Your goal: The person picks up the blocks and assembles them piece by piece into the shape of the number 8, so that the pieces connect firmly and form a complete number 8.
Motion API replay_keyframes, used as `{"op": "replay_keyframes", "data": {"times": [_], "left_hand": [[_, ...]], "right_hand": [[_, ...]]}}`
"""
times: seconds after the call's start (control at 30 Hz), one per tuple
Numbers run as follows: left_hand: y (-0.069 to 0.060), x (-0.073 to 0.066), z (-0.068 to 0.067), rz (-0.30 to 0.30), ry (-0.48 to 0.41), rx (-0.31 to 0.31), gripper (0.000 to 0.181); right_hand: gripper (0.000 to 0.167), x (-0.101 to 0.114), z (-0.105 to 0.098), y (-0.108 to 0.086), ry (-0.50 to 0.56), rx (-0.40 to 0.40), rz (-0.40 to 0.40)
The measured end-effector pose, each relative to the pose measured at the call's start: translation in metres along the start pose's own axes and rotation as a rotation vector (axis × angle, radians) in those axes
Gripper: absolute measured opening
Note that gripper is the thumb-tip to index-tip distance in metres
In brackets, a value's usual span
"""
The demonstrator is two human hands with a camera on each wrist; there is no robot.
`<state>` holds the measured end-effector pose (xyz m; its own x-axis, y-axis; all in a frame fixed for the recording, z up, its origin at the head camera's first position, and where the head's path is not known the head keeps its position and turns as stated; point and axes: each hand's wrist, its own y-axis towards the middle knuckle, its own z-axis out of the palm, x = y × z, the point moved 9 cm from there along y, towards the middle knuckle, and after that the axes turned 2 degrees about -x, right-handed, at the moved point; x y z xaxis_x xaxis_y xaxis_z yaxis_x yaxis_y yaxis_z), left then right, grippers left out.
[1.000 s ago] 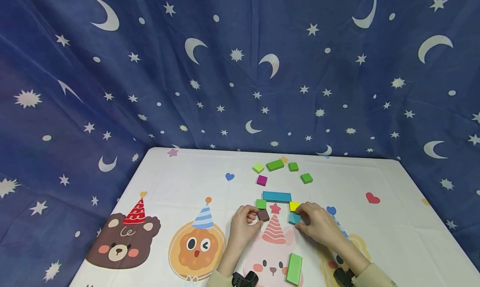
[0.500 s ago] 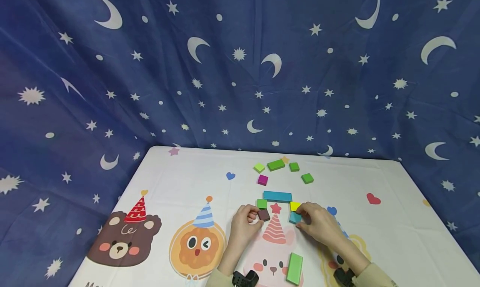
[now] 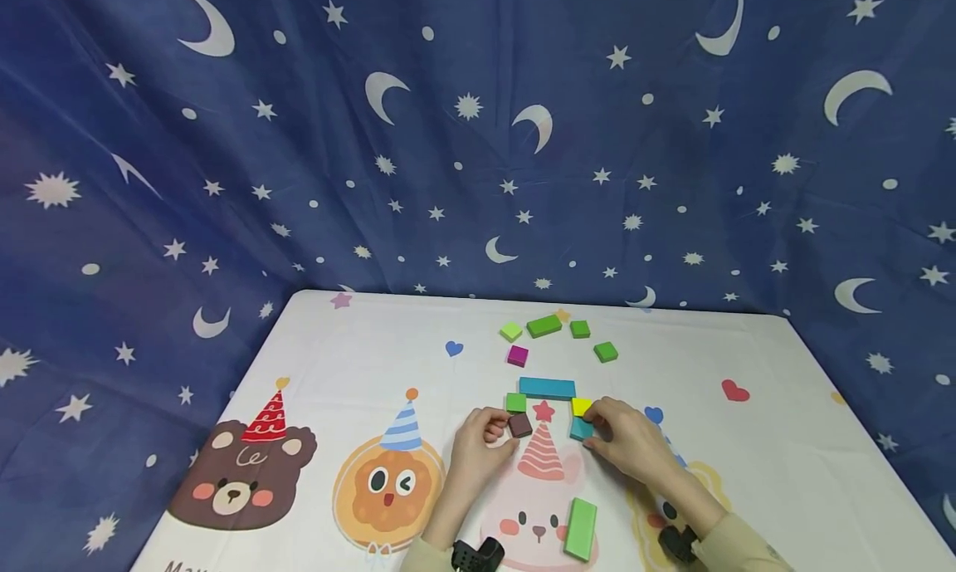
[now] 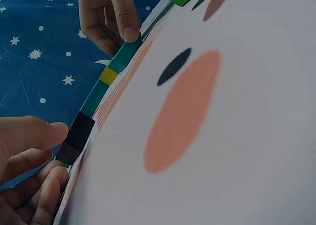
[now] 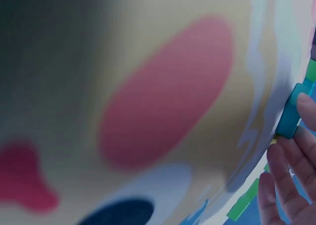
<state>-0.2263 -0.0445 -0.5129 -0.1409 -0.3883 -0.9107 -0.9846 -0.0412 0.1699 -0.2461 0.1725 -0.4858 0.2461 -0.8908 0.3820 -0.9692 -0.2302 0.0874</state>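
A dark brown block (image 3: 519, 425) lies below a small green block (image 3: 516, 403), at the left end of a block arrangement. My left hand (image 3: 478, 447) holds the brown block between thumb and curled fingers; the left wrist view shows the thumb against the brown block (image 4: 79, 136). On the right side, a small blue block (image 3: 580, 428) sits just below a yellow block (image 3: 581, 407). With thumb and index finger, my right hand (image 3: 627, 439) pinches the blue block, seen also as a teal block (image 5: 290, 114) in the right wrist view. A long blue block (image 3: 548, 388) spans the top.
Further back lie a magenta block (image 3: 518, 356), a lime block (image 3: 511, 331), a longer green block (image 3: 544, 326) and small green blocks (image 3: 606, 352). A long light green block (image 3: 580, 529) rests between the forearms. A starry blue curtain (image 3: 448, 140) hangs behind the printed tablecloth (image 3: 672, 356).
The head view has shifted slightly. Both hands and the blocks keep the same places relative to one another.
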Motion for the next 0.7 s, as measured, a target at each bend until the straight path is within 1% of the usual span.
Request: {"op": "replay_keyframes", "data": {"times": [0.17,0.33,0.4,0.57,0.7], "left_hand": [[-0.009,-0.003,-0.002,0.013,0.005,0.013,0.026],[-0.018,-0.011,0.002,0.018,-0.005,0.073,0.025],[-0.021,-0.015,0.005,0.026,-0.009,0.098,0.024],[-0.030,-0.026,0.015,0.060,0.028,0.159,0.024],[-0.039,-0.036,0.026,0.078,0.055,0.224,0.022]], "right_hand": [[0.029,0.001,0.001,0.003,0.012,0.018,0.012],[0.028,0.002,0.000,0.004,0.018,0.034,0.003],[0.027,0.002,0.000,0.005,0.012,0.041,-0.004],[0.027,0.003,-0.001,0.006,0.022,0.053,-0.010],[0.026,0.003,-0.001,0.007,0.025,0.055,-0.013]]}}
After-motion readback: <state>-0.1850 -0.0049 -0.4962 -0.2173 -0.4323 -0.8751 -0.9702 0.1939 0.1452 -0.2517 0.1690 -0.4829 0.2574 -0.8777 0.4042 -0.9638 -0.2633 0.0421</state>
